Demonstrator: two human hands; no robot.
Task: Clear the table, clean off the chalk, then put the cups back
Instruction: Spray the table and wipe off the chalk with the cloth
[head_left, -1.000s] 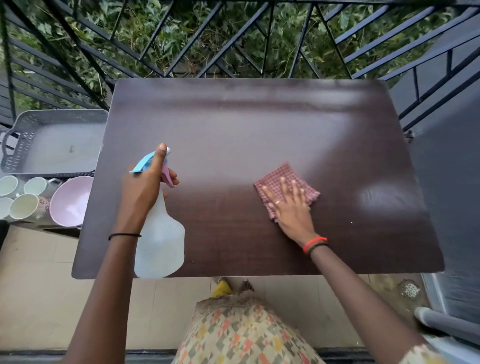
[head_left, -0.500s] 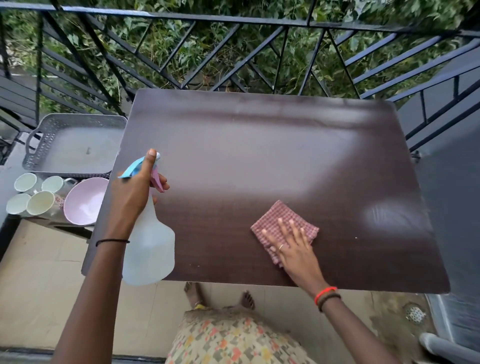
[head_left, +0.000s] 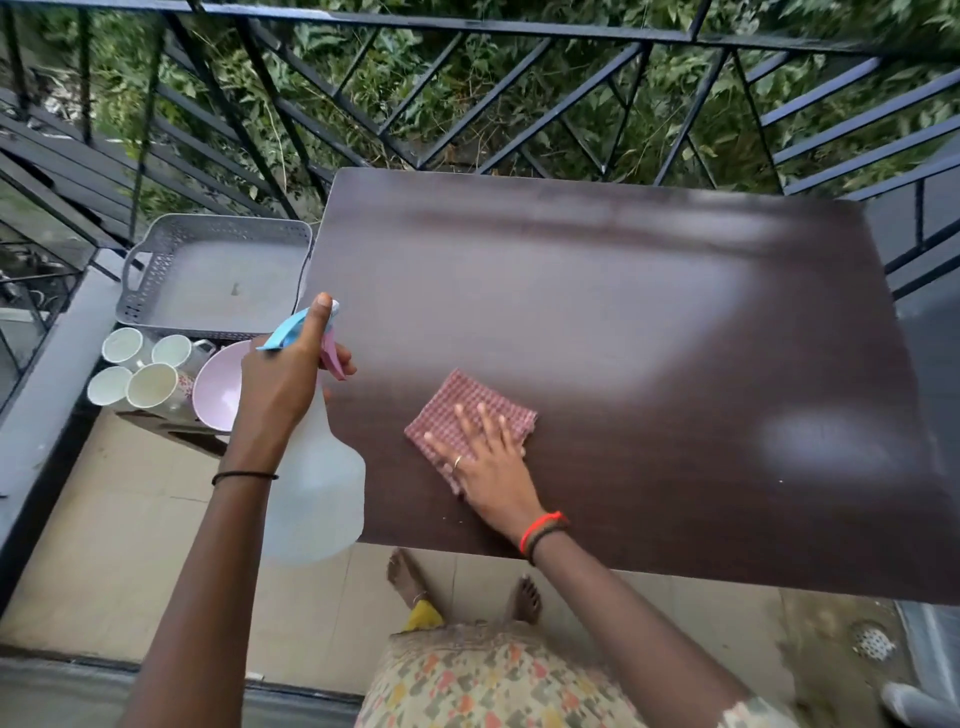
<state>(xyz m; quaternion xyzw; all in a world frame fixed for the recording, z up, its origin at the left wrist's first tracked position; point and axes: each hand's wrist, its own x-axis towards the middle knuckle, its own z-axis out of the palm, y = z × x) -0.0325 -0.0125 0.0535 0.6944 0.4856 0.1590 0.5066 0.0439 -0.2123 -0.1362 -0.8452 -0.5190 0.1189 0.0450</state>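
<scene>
The dark brown table (head_left: 649, 322) spreads out in front of me, with a grey perforated tray (head_left: 156, 270) just off its left edge. My left grip (head_left: 283, 379) is wrapped round the neck of the clear spray bottle (head_left: 317, 483), held upright over the table's near left corner, forefinger up along the blue head. My right grip (head_left: 491, 462) lies flat, fingers straight and spread, pressing the red checked cloth (head_left: 457, 410) onto the table. The pink bowl (head_left: 218, 384) and four cups (head_left: 150, 384) stand off the table, close against the tray's near side.
</scene>
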